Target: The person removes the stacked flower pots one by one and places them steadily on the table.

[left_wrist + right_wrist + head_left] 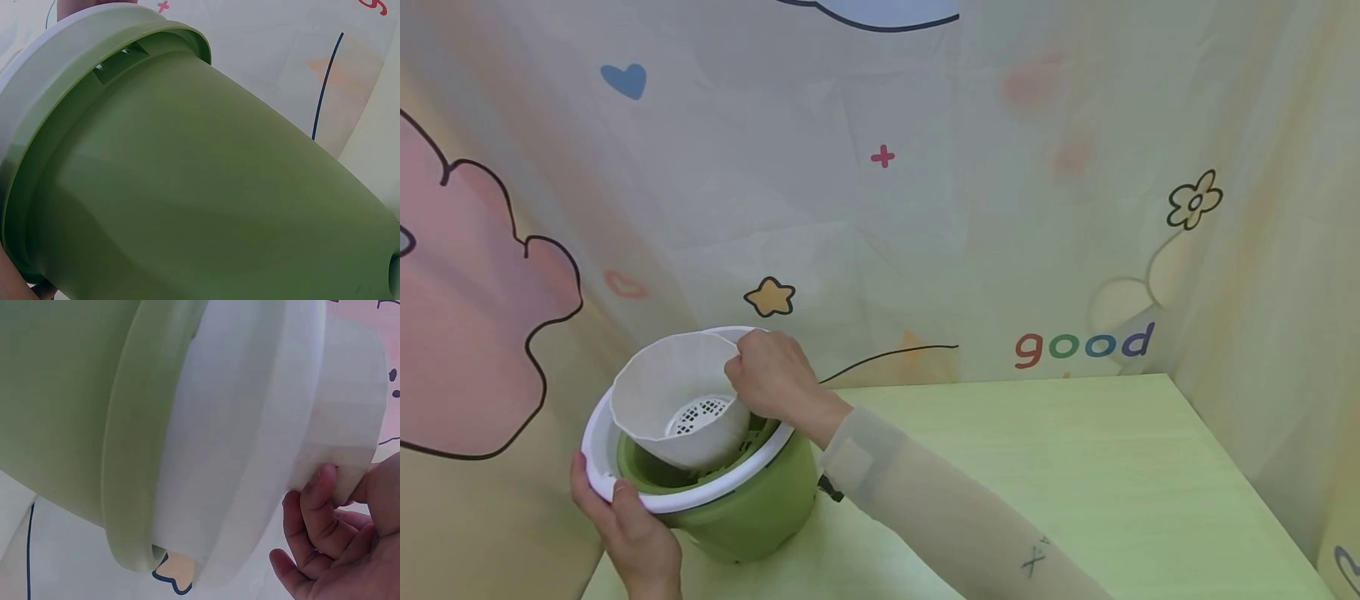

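Observation:
At the left end of the table stands a round green plastic pot [752, 517] with a broad white rim [681, 500]; its smooth green side [206, 162] fills the left wrist view. A white pot [651, 387] with a perforated base sits tilted inside its mouth. My right hand [775, 375] pinches the white pot's right edge; in the right wrist view the fingers [322, 500] lie against its outer wall. My left hand [632, 533] grips the white rim at the near left, thumb on top and fingers around the outside. What lies beneath the white pot is mostly hidden.
A pale green table [1045, 475] extends to the right. Behind it and along both sides hang printed curtains [880, 233] with cartoon shapes and the word "good". A small black piece [830, 489] shows beside the green pot, under the right wrist.

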Demonstrator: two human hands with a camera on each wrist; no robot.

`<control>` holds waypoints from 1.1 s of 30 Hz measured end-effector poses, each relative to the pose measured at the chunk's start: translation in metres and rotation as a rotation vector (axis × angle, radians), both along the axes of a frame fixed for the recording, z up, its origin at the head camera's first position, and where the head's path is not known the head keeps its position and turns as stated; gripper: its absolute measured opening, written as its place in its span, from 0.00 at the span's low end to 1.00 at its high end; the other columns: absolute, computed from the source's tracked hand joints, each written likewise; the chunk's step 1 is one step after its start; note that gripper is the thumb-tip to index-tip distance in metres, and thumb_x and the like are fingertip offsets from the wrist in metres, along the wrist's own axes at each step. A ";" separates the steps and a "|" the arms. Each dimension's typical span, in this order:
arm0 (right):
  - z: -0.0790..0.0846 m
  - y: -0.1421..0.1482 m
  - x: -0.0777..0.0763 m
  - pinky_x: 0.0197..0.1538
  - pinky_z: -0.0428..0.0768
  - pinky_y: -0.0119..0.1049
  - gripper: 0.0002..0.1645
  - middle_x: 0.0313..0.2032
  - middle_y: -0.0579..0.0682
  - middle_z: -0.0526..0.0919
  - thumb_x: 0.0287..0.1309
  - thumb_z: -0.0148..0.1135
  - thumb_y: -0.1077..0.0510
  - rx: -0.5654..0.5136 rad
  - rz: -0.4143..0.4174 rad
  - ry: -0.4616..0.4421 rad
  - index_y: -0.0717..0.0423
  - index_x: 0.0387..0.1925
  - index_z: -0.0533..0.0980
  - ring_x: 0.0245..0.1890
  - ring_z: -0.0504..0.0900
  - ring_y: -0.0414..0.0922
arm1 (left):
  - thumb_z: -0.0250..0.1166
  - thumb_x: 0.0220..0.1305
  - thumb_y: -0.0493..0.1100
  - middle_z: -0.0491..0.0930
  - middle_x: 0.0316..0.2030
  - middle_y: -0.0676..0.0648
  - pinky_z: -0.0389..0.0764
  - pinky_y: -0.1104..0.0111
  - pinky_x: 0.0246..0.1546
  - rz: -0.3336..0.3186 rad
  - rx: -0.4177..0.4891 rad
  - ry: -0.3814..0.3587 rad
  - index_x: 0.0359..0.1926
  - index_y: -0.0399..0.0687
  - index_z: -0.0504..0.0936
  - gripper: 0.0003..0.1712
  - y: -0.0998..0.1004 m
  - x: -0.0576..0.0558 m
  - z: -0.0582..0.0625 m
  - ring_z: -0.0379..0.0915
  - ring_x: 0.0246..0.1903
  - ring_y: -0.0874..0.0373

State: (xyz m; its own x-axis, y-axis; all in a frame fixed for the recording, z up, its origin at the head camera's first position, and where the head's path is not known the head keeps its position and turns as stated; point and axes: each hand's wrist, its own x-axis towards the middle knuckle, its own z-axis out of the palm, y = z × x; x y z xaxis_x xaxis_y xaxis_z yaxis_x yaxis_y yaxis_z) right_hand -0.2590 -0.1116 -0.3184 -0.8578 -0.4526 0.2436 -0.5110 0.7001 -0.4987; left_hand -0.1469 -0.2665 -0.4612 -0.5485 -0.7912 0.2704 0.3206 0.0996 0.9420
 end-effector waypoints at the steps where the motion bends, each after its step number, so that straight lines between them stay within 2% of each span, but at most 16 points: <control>1: 0.001 0.001 0.000 0.20 0.62 0.27 0.23 0.16 0.43 0.68 0.73 0.54 0.57 -0.005 0.000 -0.001 0.50 0.17 0.70 0.17 0.68 0.39 | 0.41 0.75 0.43 0.63 0.77 0.47 0.55 0.77 0.72 -0.001 0.001 0.000 0.80 0.66 0.57 0.34 0.000 0.000 0.000 0.61 0.70 0.62; 15: 0.015 0.009 0.007 0.21 0.62 0.26 0.21 0.18 0.43 0.71 0.73 0.54 0.57 -0.010 0.006 0.035 0.50 0.19 0.72 0.19 0.69 0.39 | 0.41 0.76 0.43 0.62 0.78 0.46 0.53 0.77 0.72 -0.005 -0.005 -0.016 0.80 0.66 0.56 0.34 0.000 0.001 0.000 0.60 0.70 0.62; 26: 0.023 0.017 0.012 0.18 0.63 0.26 0.17 0.19 0.44 0.74 0.73 0.53 0.57 -0.081 0.015 0.000 0.52 0.26 0.78 0.18 0.69 0.39 | 0.41 0.76 0.42 0.63 0.77 0.46 0.54 0.77 0.72 -0.006 -0.016 0.005 0.80 0.64 0.56 0.34 0.001 0.001 0.001 0.61 0.70 0.60; 33: 0.025 0.021 0.012 0.19 0.58 0.26 0.21 0.16 0.43 0.67 0.72 0.52 0.58 -0.086 0.030 0.025 0.51 0.19 0.71 0.17 0.63 0.38 | 0.41 0.75 0.42 0.63 0.77 0.45 0.55 0.77 0.72 0.004 -0.025 0.005 0.80 0.63 0.57 0.34 0.001 0.000 0.001 0.61 0.69 0.60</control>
